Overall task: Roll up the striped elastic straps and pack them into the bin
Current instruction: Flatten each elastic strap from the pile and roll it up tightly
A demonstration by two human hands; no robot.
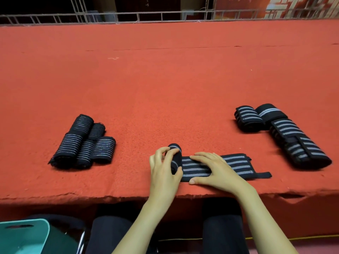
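While your left hand (164, 169) curls round the rolled end (175, 153) of the strap (236, 163), fingers over the top and thumb against its near side, your right hand (216, 170) lies flat on the unrolled length. It sits just at three o'clock of the roll, fingers straight, pressing the cloth down and gripping nothing.

The strap is black with grey stripes along its length. It lies close to the near edge of the table (165, 88), at about six o'clock on the red cloth, and runs from the roll out toward three o'clock. A narrow black tab (264, 174) sticks out from the near corner of its far end.

At nine o'clock from your hands, well apart from them, the rolled straps (82, 143) lie in a tight cluster. About five rolls show, each touching the next.

At two o'clock sit the folded straps (282, 132), a loose, flatter heap. Two short bundles lie side by side at the far end, and a longer stack reaches back toward four o'clock.

The bin (23, 235) is teal and stands below the table edge at seven o'clock, beside your left knee. Only one corner with a handle slot shows, and you cannot tell what it holds.

A metal railing (146, 15) runs along the far edge at twelve o'clock.
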